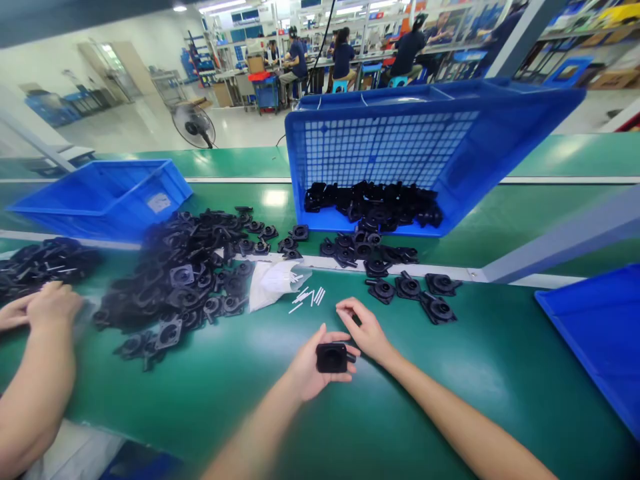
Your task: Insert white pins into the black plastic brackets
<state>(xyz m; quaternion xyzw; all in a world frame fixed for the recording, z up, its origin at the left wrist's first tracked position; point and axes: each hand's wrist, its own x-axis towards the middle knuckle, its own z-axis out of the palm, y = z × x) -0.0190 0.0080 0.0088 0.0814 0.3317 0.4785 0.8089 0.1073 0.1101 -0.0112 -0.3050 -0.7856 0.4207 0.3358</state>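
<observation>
Head view: black part [331, 359] in left hand [305, 371], right hand [369, 332] nearby, curled, contents unclear.

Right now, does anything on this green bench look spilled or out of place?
Several white sticks lie loose outside the open end of the white bag, as if spilled. Behind, the large blue crate rests on its side, black parts inside, perhaps deliberately.

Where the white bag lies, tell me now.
In the head view, the white bag lies slightly left of centre on the green table, between the heap of black parts on its left and the loose white sticks on its right.
</observation>
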